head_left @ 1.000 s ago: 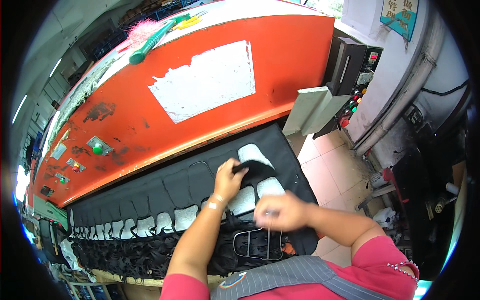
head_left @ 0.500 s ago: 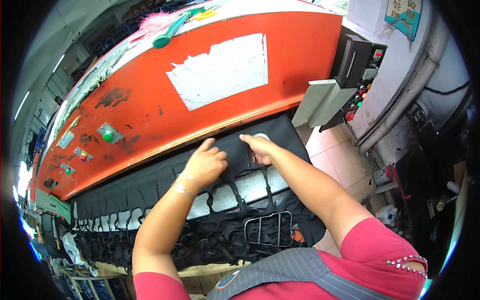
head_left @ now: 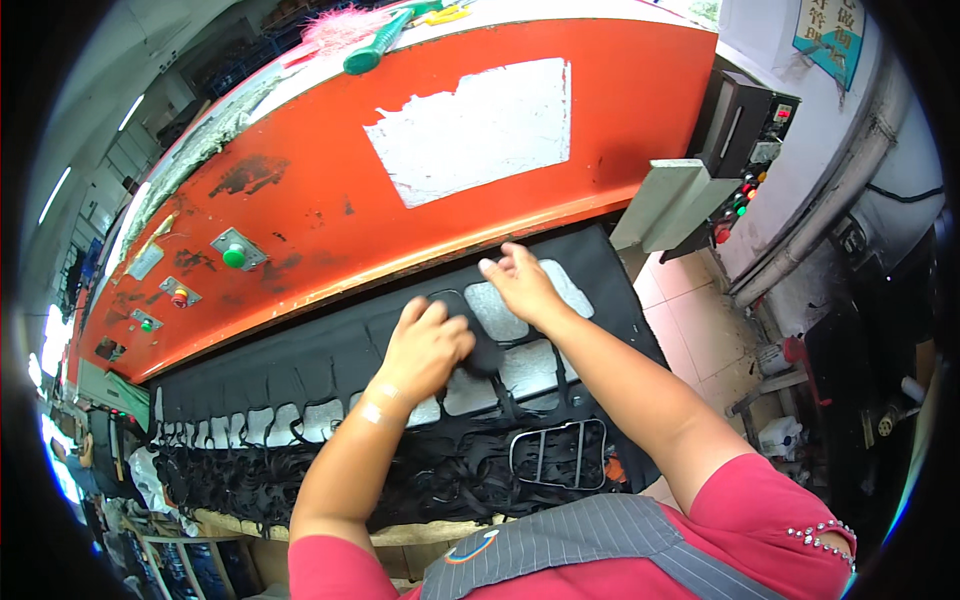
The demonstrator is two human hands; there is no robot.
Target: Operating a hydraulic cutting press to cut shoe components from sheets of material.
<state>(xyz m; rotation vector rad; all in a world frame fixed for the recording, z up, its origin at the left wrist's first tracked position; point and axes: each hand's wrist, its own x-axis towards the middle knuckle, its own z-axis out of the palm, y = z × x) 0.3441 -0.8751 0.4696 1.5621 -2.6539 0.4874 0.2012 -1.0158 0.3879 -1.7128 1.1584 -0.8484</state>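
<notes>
A long black sheet of soft material (head_left: 330, 355) lies under the orange machine, with a row of rounded openings that show a pale grey surface (head_left: 530, 368). My left hand (head_left: 430, 345) is closed on a dark, rounded black piece (head_left: 482, 350), blurred and partly hidden behind the fingers. Above the sheet's right part is my right hand (head_left: 525, 290), thumb and fingers apart, with nothing visible in it. Pale openings (head_left: 568, 288) show on both sides of that hand. A rectangular metal frame with inner bars (head_left: 558, 455) rests on tangled black strips near the front.
Behind the sheet rises the orange machine front (head_left: 320, 200) with a green button (head_left: 234, 257). A grey metal bracket (head_left: 672, 208) and a dark control box (head_left: 740, 125) stand at the right. Tangled black strips (head_left: 330, 475) heap along the front edge.
Two pale openings now show more fully around my right hand. My left hand has come lower with a black piece in it, while my right hand's fingers have spread. The view has shifted slightly.
</notes>
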